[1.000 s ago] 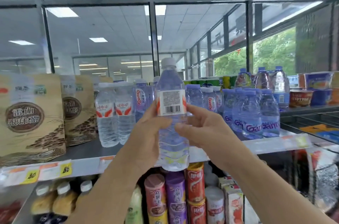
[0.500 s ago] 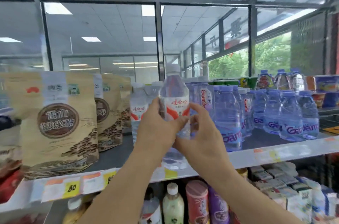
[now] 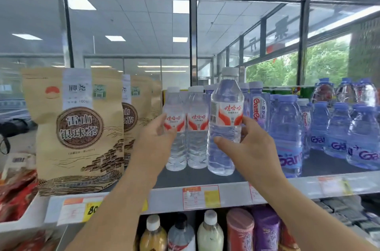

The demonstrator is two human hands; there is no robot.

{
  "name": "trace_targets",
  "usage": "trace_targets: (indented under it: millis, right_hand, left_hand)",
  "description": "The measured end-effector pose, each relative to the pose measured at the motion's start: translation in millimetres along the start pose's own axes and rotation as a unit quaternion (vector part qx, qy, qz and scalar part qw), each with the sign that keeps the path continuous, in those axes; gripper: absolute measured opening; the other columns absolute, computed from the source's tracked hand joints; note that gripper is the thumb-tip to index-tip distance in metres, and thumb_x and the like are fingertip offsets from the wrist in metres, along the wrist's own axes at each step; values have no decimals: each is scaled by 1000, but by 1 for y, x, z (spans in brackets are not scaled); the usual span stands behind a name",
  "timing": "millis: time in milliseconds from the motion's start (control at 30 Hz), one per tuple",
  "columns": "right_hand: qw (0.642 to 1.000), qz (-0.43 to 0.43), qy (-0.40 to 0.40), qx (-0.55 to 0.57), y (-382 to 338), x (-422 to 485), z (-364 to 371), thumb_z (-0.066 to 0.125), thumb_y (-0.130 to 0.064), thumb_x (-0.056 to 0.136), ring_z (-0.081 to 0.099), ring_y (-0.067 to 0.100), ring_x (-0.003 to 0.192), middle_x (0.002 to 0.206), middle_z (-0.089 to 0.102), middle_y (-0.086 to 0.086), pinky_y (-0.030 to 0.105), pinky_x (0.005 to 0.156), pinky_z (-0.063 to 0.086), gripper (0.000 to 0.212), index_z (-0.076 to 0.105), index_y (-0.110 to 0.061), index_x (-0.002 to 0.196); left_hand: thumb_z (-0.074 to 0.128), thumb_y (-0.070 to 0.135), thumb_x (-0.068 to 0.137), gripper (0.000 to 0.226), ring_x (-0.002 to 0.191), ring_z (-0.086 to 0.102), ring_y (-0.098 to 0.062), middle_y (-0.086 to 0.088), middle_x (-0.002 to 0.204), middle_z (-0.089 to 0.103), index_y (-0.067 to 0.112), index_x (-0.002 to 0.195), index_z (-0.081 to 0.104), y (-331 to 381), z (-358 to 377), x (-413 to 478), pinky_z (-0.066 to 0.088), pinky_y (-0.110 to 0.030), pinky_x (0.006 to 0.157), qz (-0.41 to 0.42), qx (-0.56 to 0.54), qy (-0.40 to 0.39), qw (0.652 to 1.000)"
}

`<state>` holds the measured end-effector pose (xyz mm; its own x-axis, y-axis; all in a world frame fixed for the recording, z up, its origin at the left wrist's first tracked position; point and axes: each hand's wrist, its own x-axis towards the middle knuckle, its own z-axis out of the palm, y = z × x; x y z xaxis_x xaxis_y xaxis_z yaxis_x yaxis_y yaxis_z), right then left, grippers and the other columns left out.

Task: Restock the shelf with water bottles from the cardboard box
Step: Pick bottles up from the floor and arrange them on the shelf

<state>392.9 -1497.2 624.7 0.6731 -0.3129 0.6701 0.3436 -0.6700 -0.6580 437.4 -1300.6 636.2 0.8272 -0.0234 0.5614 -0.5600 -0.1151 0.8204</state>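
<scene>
A clear water bottle point(image 3: 227, 94) with a white cap and a red-and-white label stands upright at the front of the grey shelf point(image 3: 205, 178), its base on or just above the surface. My right hand point(image 3: 248, 146) is wrapped around its middle from the right. Just left of it, two matching water bottles point(image 3: 196, 148) stand side by side further back. My left hand point(image 3: 154, 135) is held out with its fingers loosely apart, the fingertips against the label of the leftmost bottle point(image 3: 174, 154). The cardboard box is out of sight.
Tall brown tea bags point(image 3: 78, 127) fill the shelf's left side. Blue-tinted bottles point(image 3: 287, 133) crowd the right, close to the held bottle. A price-tag rail point(image 3: 201, 196) runs along the shelf's front edge. Drink bottles point(image 3: 209, 232) and cans point(image 3: 240, 230) stand on the shelf below.
The bottle went from both hands in front of the shelf to the shelf's front, right of the matching pair. My left hand let go and moved left to the leftmost bottle.
</scene>
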Motion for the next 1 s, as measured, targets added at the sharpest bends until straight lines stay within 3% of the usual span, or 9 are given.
trace_targets:
  millis: [67,100,200,267,400,533,667,833,1000]
  right_hand:
    - [1000,1,-13,8,1,-1,11,76,-44,75,59,3,73,80,63,-17,28,66,48,37,57,-34,105]
    - [1000,0,-24,10,1,-4,18,76,-44,75,58,3,72,79,62,-18,25,65,45,36,57,-35,104]
    - [998,-21,-53,0,-5,-13,42,75,-45,75,58,2,77,83,60,-19,21,64,42,37,52,-37,103]
    - [998,-29,-56,2,-12,-16,57,74,-45,75,57,3,80,85,58,-20,21,66,41,40,48,-38,104]
    - [997,-25,-69,3,-24,-17,78,73,-47,77,54,5,93,97,53,-21,23,76,40,47,41,-40,110]
    - [997,-24,-69,-16,-27,-15,90,70,-54,76,56,11,105,110,57,-15,27,81,44,60,42,-33,124]
    - [998,-28,-57,-11,-26,-16,101,66,-62,72,59,11,106,116,59,-16,38,87,53,63,41,-38,124]
    - [997,-20,-69,3,-24,-18,98,71,-61,74,53,8,113,125,53,-16,30,90,48,74,33,-39,134]
    - [997,-24,-70,3,-25,-24,84,71,-63,74,46,6,126,139,46,-13,33,103,45,88,28,-35,145]
  left_hand:
    - [60,17,92,42,103,60,12,32,107,67,58,102,65,-8,-2,3,47,-25,87,-9,-1,-14,1000]
    - [58,15,93,44,103,59,12,34,105,67,57,104,65,-11,-2,4,45,-23,84,-16,-9,-22,1000]
    - [54,19,96,53,129,42,4,39,129,49,46,141,43,-24,-2,7,35,-25,101,-47,-41,-11,998]
    - [51,23,98,60,140,28,-2,27,148,34,37,151,28,-30,-4,9,25,-29,113,-75,-50,-13,996]
    - [51,38,96,45,133,38,-3,28,134,51,50,139,42,-35,-1,12,25,-36,115,-108,-79,-38,990]
    - [55,73,77,66,135,45,-13,11,140,56,42,135,52,-56,3,17,29,-47,116,-110,-121,-80,983]
    - [42,48,93,35,128,50,-1,19,128,63,49,125,58,-52,6,12,32,-37,113,-58,-88,-70,992]
    - [39,36,104,30,119,57,0,18,121,67,44,124,59,-52,5,14,36,-36,112,-58,-99,-75,991]
    - [44,61,88,50,133,46,-5,21,137,55,49,137,44,-40,4,8,31,-44,115,-26,-77,-55,995]
